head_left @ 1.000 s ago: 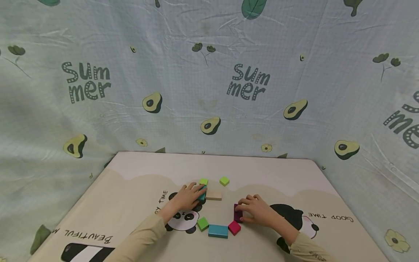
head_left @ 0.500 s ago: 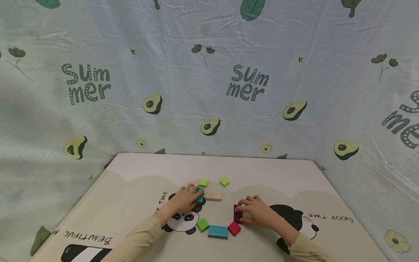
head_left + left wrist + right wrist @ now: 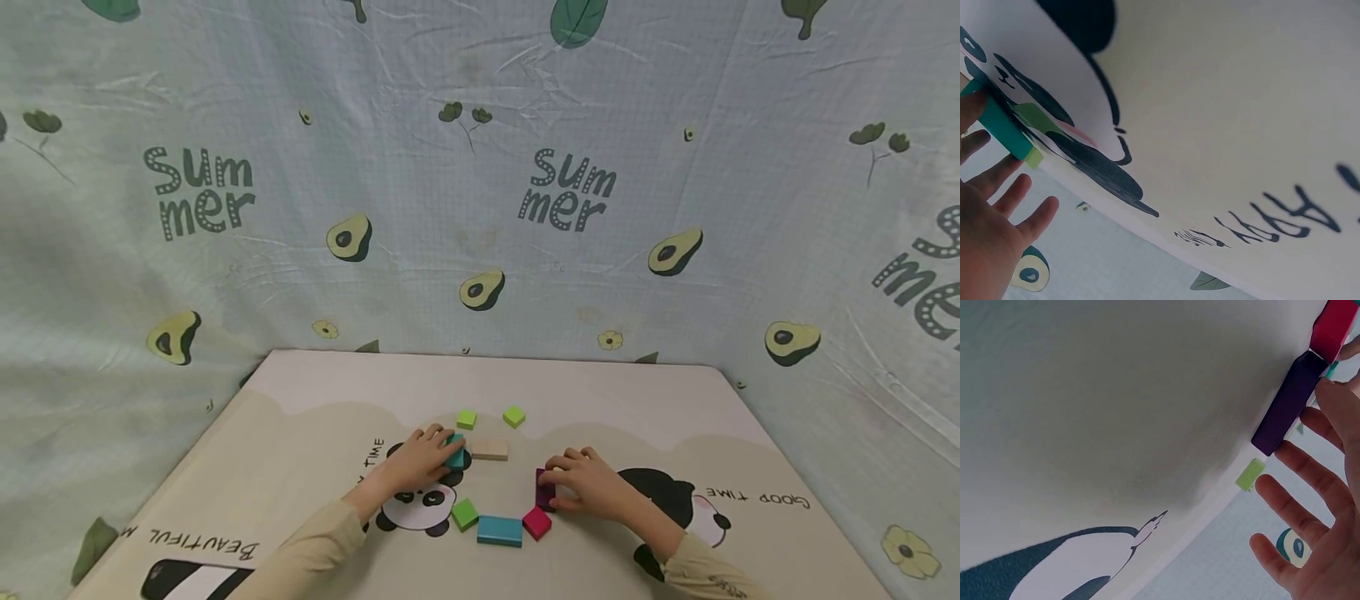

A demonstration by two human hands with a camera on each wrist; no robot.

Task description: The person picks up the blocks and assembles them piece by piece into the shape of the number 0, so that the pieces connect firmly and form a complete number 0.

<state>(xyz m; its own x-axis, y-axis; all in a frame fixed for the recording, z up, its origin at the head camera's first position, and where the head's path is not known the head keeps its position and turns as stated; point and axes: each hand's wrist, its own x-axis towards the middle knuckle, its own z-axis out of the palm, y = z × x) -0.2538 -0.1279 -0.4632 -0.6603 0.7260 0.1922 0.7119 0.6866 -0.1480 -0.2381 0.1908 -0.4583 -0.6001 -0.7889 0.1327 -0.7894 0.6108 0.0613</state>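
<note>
My left hand has its thumb and fingers around a teal block, left of a plain wooden block; in the left wrist view the teal block lies against the fingers. My right hand touches a purple block with thumb and fingertips. In the right wrist view the purple block meets a red block end to corner. Nearer me, a green block, a second teal block and the red block form a row.
Two lime blocks lie farther back, one behind the held teal block and one to its right. The table carries printed pandas and lettering. A patterned curtain hangs behind it.
My left hand has moved slightly left and toward me with the teal block, which now stands apart from the lime block behind it. The right hand has stayed in place.
</note>
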